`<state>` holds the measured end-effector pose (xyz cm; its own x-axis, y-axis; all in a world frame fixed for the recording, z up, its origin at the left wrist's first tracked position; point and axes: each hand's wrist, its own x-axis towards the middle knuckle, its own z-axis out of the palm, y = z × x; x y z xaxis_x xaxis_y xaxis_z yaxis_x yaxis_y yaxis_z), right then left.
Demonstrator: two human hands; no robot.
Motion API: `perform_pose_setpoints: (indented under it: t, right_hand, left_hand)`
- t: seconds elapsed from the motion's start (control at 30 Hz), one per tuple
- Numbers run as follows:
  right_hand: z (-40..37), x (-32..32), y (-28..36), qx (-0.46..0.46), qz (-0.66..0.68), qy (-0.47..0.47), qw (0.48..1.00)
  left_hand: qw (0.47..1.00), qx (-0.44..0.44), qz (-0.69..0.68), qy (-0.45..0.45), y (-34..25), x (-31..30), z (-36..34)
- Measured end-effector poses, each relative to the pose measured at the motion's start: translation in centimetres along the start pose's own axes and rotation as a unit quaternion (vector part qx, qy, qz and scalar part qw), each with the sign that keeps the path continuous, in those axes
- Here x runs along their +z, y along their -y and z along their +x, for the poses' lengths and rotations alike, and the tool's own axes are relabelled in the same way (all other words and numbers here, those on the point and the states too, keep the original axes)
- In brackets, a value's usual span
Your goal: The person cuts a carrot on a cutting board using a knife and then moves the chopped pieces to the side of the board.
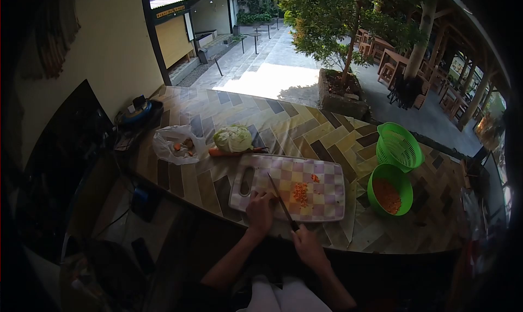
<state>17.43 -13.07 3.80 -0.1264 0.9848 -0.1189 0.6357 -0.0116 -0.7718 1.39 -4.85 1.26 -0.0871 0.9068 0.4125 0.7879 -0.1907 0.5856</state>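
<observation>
My right hand [308, 245] is closed around the handle of a kitchen knife [280, 197], its blade slanting up and left over the checkered cutting board [329, 178]. Close to the left side of the blade, my left hand [260, 211] rests on the board with its fingers curled; what they hold, if anything, is hidden. Finely chopped orange bits [300, 194], which look like carrot, lie in a pile right of the knife, with a smaller cluster [315, 178] above it. Behind the board sit a pale green cabbage [233, 138] and a whole carrot [220, 152].
On the right stand a green bowl [404, 180] with orange chopped bits inside and a green colander [400, 143] touching it. A plastic bag [190, 154] with scraps lies at the left. A dark screen [65, 137] and cables flank the table's left end.
</observation>
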Motion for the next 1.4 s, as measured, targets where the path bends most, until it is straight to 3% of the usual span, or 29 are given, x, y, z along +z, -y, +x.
perform_pose_setpoints:
  t: [0.27, 0.47, 0.77, 1.07, 1.17, 1.27, 1.4]
  right_hand:
    - [0.4, -1.0, -0.1, -0.014, -0.02, 0.059, 0.998]
    - [1.1, 1.0, 0.8, 0.007, -0.082, -0.008, 0.997]
    - [-0.1, 0.6, -0.2, -0.025, 0.004, -0.013, 1.0]
    - [0.9, 0.8, 1.3, 0.002, -0.111, 0.012, 0.994]
    - [1.7, 1.3, 0.9, 0.005, -0.108, -0.006, 0.994]
    - [1.6, 1.3, -0.8, -0.039, -0.006, -0.027, 0.999]
    - [0.4, 0.9, -0.8, -0.024, 0.019, -0.004, 1.0]
  left_hand:
    - [0.999, -0.009, 0.05, -0.014, -0.5, 0.0, -0.2]
    - [0.998, 0.025, 0.053, -0.026, -0.4, 0.2, -0.9]
    - [1.0, 0.015, 0.011, -0.012, 0.4, -0.7, -0.3]
    - [0.999, 0.028, 0.004, -0.015, 0.8, -0.2, -0.6]
    - [0.999, 0.038, 0.013, -0.014, 0.6, 0.1, -1.1]
    - [0.999, 0.033, -0.001, -0.008, 0.9, 0.0, -0.7]
    - [0.999, 0.01, -0.034, 0.004, 0.7, -0.7, -0.1]
